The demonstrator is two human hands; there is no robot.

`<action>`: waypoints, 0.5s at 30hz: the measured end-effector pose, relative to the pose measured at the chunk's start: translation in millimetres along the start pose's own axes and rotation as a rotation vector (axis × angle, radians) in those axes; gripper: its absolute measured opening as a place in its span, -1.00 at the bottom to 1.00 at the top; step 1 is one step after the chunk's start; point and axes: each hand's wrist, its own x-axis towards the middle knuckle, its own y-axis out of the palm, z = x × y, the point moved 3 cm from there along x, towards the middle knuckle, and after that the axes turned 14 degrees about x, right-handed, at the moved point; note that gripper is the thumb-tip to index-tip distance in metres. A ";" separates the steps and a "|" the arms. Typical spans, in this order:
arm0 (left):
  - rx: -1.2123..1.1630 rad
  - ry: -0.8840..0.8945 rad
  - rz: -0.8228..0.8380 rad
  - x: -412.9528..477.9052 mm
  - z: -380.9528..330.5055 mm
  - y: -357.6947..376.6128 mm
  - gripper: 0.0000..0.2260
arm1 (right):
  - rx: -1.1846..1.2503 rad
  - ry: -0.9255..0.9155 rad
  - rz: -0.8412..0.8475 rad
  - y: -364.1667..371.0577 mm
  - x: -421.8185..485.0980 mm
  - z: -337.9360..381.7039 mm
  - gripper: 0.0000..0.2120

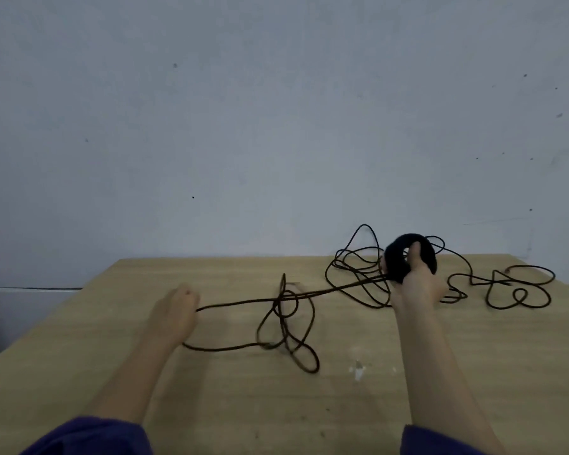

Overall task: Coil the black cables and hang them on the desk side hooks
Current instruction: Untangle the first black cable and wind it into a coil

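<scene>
- Wore purple sleeves (89, 436) at the near edge, with both forearms bare and stretched out over the wooden desk (211, 405).
- Showed a small white chipped mark (358, 369) on the desk top, between the two forearms (closer to the right one).
- Pinched a strand of the black cable (243, 303) in the left hand (174, 307), fingers curled round it, the hand itself blurred.
- Ran taut from that hand across the desk to the right hand.
- Lay in a loose tangle (286, 323) at mid-desk, with one loop rising off the top and another strand trailing back under the left wrist.
- Gripped a thick wound coil (401, 241) in the right hand (414, 284), held upright above the far part of the desk, thumb poked through its middle.
- Sprawled in slack loops (355, 267) on the desk just left of and behind that hand.
- Spread in further loops (506, 287) to its right, near the far right corner.
- Ended at a plain pale wall (276, 126) with a few dark specks, right behind the desk's far edge.
</scene>
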 end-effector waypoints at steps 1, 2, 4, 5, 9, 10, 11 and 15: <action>-0.026 -0.070 0.058 -0.6 13.4 9.8 -0.87 | -0.015 -0.005 -0.015 -5.0 3.2 -0.7 -0.81; -0.053 -0.139 0.106 -2.4 22.6 14.2 -0.83 | -0.048 -0.008 -0.031 -10.0 4.4 -4.1 -0.82; -0.075 -0.187 0.300 -1.5 29.8 18.5 -0.58 | -0.134 -0.011 -0.068 -19.4 1.0 -17.8 -0.83; -0.111 -0.163 0.426 -1.4 27.3 17.3 -0.41 | -0.178 -0.007 -0.090 -24.2 -2.6 -26.5 -0.83; -0.595 -0.087 0.314 4.0 -18.9 -28.6 -0.32 | -0.142 0.080 -0.124 -31.0 -21.5 -54.6 -0.73; -0.794 -0.087 0.139 1.7 -34.4 -46.2 -0.49 | -0.116 0.106 -0.118 -29.4 -25.1 -59.8 -0.74; -1.009 -0.061 0.053 -3.7 -53.1 -63.4 -0.70 | -0.094 0.120 -0.110 -26.9 -28.3 -64.0 -0.74; -1.300 0.176 0.823 -44.8 -133.5 -83.8 -0.59 | -0.060 0.092 -0.070 -12.8 -33.7 -70.7 -0.71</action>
